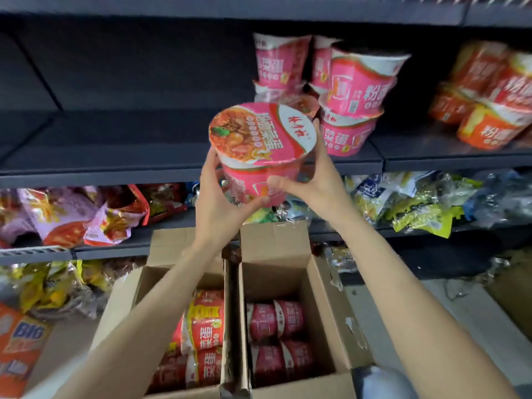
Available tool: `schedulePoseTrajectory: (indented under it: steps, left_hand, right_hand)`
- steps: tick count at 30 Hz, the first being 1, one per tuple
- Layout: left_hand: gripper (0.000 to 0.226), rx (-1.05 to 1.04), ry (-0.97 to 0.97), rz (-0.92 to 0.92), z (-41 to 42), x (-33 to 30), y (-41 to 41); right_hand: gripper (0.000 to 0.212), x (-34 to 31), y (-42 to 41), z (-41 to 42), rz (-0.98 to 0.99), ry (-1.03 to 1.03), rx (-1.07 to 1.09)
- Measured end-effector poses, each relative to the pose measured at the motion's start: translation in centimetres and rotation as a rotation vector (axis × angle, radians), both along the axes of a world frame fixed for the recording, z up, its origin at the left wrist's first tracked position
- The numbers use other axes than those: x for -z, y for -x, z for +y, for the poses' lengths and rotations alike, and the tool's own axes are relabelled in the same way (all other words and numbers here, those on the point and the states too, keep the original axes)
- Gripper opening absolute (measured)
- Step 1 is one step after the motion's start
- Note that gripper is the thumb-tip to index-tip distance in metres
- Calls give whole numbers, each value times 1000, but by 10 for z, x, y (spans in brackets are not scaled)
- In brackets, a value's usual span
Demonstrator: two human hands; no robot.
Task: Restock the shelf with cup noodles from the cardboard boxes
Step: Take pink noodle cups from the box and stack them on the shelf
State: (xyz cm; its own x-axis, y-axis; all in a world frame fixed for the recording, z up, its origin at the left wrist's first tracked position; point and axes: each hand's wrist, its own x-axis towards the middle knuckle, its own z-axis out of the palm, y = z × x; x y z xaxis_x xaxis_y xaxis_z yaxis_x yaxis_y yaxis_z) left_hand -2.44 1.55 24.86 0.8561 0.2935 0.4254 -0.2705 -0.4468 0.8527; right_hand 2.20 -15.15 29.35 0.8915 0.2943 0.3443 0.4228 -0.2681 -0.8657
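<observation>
A pink cup noodle with a pictured lid is held up in front of the dark shelf. My left hand grips its left side and underside. My right hand grips its right side, thumb across the front. Just behind it, several pink cup noodles stand stacked on the shelf. Below, two open cardboard boxes sit side by side: the right box holds pink cups, the left box holds red and yellow cups.
Orange cup noodles are stacked at the shelf's right end. The shelf's left half is bare. The lower shelf holds snack bags at left and yellow-green bags at right. More bags lie at lower left.
</observation>
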Motion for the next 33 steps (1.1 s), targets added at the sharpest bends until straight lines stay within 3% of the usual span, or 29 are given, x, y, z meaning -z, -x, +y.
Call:
schedulePoseTrajectory:
  steps: [3,6,10,14,17,21,24,29,31,33]
  left_hand:
    - [110,-29,-13,-96,-1,-34,-50]
    - [106,-45,8,-120,-10,-59,-96]
    - [95,-26,10,-45,-19,-68,-155]
    - [93,-58,-170,79,-17,-60,-201]
    - [84,-51,-267,154,-10,-55,-209]
    - [70,158,-92,129,10,-51,-176]
    - [49,104,-74,31,27,-40,-129]
    - [20,-25,-174,-188,60,-4,-28]
    - [19,-49,-220,-139,80,27,9]
    - [19,-78,-250,44,102,68,38]
  right_hand:
    - [81,-30,-39,4,-70,-41,56]
    - [75,-46,-77,8,-78,-71,156]
    - [66,-50,-124,14,-163,-18,329]
    - [71,-35,-146,17,-132,198,386]
    - [68,-26,-150,15,-166,243,365]
    - [55,-10,-132,12,-263,253,387]
    - [41,18,-95,21,-373,228,353]
    - [28,86,-27,39,-331,281,181]
    - [24,120,0,51,-277,324,80]
    - [21,156,23,62,-186,376,-7]
